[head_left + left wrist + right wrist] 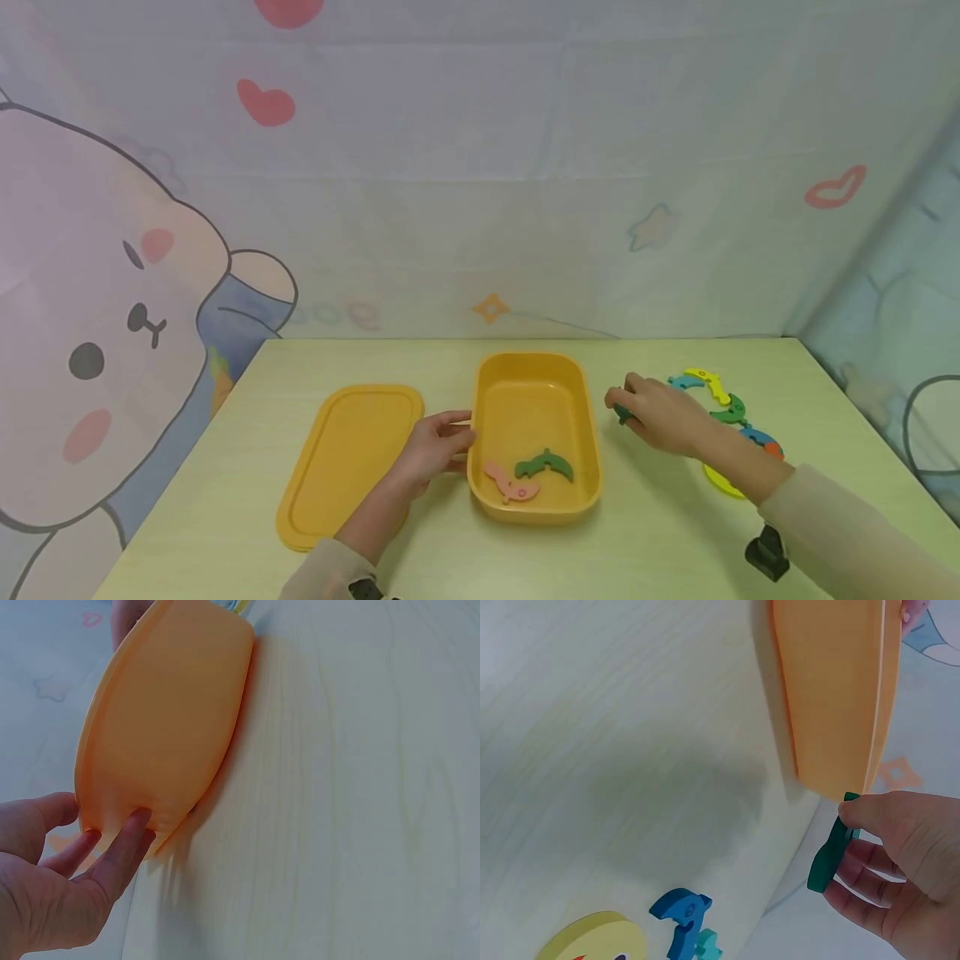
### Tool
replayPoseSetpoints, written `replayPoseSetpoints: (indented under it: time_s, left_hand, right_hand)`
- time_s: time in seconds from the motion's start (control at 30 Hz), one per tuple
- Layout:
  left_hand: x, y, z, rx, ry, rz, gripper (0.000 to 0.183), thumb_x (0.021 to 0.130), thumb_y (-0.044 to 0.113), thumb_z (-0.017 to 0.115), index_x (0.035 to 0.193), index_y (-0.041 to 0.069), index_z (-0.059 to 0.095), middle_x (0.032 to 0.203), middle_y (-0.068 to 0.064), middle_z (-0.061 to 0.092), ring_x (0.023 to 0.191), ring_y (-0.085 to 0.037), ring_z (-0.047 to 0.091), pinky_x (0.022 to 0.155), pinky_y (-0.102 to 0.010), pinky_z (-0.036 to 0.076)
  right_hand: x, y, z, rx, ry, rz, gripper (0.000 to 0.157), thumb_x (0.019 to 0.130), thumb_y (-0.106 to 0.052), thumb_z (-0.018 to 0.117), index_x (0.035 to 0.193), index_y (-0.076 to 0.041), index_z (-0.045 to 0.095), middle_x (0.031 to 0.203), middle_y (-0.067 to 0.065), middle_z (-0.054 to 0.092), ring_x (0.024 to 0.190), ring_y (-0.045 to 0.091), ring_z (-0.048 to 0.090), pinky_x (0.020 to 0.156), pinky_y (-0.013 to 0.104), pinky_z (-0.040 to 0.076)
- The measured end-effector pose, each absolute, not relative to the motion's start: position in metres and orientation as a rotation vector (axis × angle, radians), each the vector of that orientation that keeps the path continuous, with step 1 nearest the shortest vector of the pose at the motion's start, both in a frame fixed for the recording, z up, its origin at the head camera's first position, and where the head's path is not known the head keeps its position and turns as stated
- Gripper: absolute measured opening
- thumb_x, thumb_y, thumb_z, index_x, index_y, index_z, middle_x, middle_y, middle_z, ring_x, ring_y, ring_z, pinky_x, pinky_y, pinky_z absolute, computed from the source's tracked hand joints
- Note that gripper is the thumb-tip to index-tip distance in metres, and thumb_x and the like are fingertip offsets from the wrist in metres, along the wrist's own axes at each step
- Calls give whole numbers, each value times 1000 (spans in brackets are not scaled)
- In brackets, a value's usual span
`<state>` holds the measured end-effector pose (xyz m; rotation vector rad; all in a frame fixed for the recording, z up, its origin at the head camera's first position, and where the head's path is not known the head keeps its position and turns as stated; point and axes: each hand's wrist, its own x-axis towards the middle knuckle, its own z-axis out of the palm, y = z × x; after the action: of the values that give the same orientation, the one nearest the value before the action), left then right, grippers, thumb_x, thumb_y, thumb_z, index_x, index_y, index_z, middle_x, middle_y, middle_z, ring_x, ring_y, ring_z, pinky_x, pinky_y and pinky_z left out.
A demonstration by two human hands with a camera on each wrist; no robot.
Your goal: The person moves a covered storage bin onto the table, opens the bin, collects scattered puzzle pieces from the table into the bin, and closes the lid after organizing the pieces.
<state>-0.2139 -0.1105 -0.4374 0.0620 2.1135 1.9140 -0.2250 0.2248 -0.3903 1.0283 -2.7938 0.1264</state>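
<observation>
My right hand pinches a dark green puzzle piece between thumb and fingers, above the table to the right of a yellow-orange plastic box. Against the box's left outer wall, my left hand rests its fingertips just under the rim. Inside the box, a green curved piece and a pink curved piece lie at the near end. More pieces form a loose arc under and beyond my right forearm: a light blue piece, a yellow piece, a green piece and a blue piece.
A flat yellow-orange lid lies on the pale wooden table, left of the box and partly behind my left arm. A yellow piece with a face sits near my right forearm. A printed cloth hangs behind the table.
</observation>
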Motion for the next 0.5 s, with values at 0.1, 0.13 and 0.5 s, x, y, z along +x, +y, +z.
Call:
replayPoseSetpoints:
  time_s: [0.1,0.13,0.5]
  left_hand:
    - [-214,-111,-437,56,2116,1909,45,89,12,59,130,-2,47,117,-24,56,88,-23,65,70,-37,56]
    - [-214,-111,-437,54,2115,1909,45,89,12,59,130,-2,47,117,-24,56,89,-23,65,70,-37,56]
    - [-214,-109,-437,44,2106,1923,44,89,10,58,130,-2,48,117,-25,56,89,-26,65,69,-37,57]
  right_hand:
    - [-226,221,-388,1031,-2800,112,26,80,-4,69,100,-16,57,81,1,48,61,10,40,52,18,36]
    - [-227,220,-387,1032,-2800,108,27,80,-4,69,100,-16,56,82,1,49,61,10,41,53,19,36]
    - [-229,202,-377,1040,-2822,99,26,81,-5,68,102,-16,58,82,1,47,63,12,42,49,18,35]
